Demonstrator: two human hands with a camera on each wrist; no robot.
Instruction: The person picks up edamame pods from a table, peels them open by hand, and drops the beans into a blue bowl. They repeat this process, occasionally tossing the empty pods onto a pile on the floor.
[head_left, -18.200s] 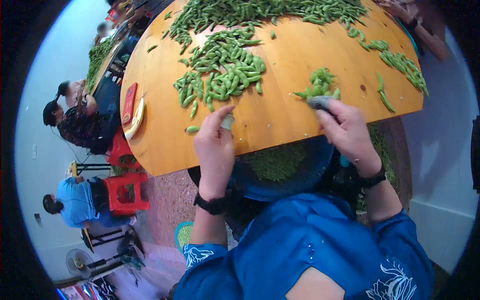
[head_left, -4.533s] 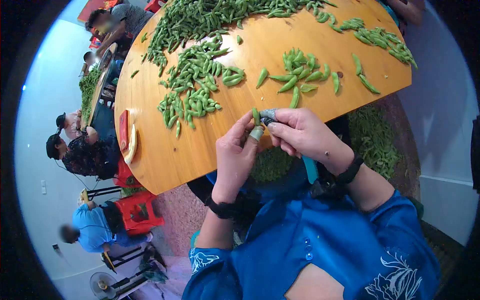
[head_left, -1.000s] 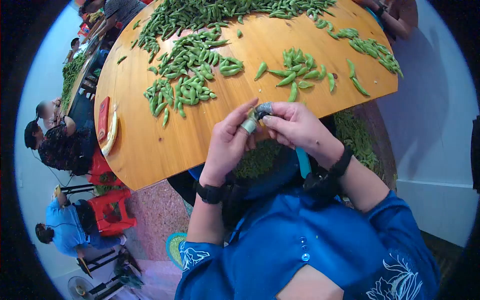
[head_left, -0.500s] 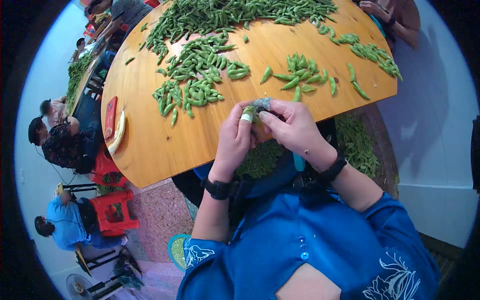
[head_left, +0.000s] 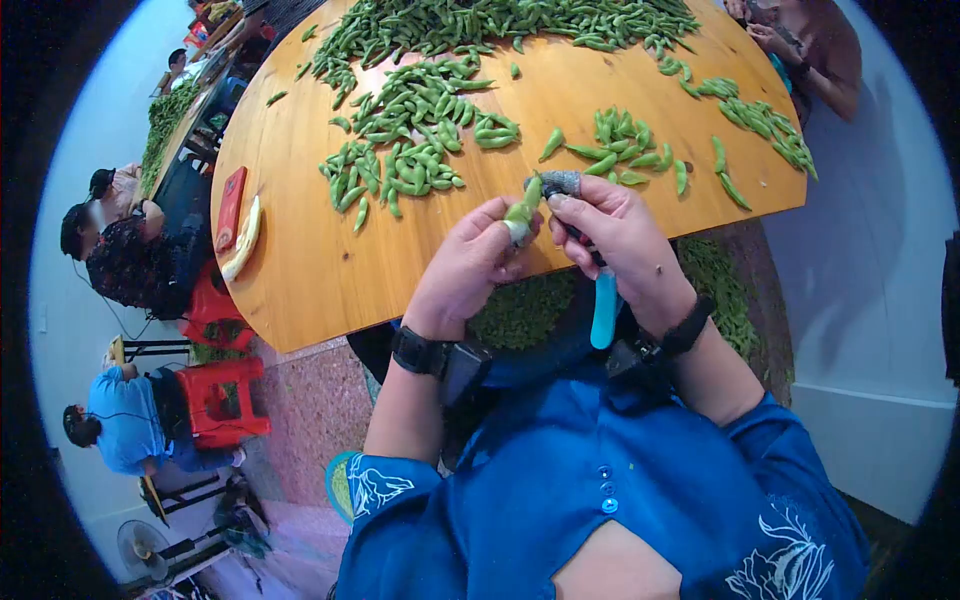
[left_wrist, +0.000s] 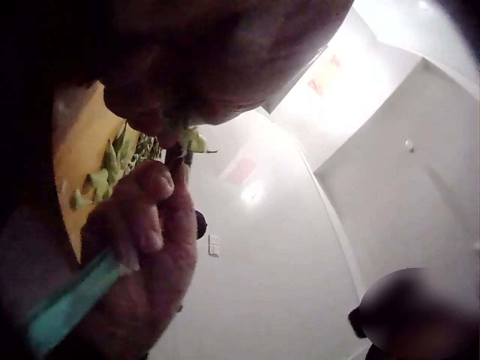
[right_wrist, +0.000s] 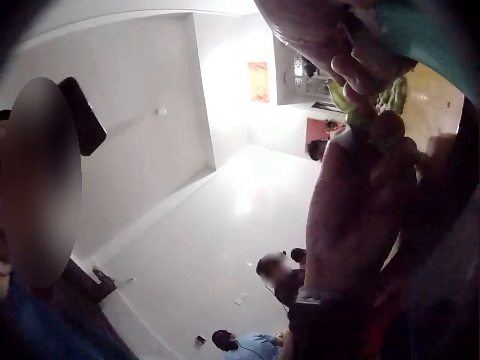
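Observation:
In the head view, my left hand (head_left: pixel 465 255) pinches a green soybean pod (head_left: pixel 524 208) between thumb and fingers, with its tip pointing up. A pale wrap covers the left thumb. Beside it, my right hand (head_left: pixel 625 225) grips a tool with a turquoise handle (head_left: pixel 604 312); its working end is mostly hidden by the fingers. Grey tape wraps the right index finger, which is right at the pod. The left wrist view shows the turquoise handle (left_wrist: pixel 79 300) sticking out below the right hand. Both hands are over the table's front edge.
Soybean pods lie on the wooden table (head_left: pixel 300 290): a large heap (head_left: pixel 500 20) at the back, a pile (head_left: pixel 400 150) at left and a small group (head_left: pixel 620 145) ahead of the hands. A blue tub (head_left: pixel 525 310) of pods stands below. Other people sit nearby.
Hands were apart 18 seconds ago, the right at the small group, which has since spread out. In the last half second the hands moved up slightly and more of the pod shows.

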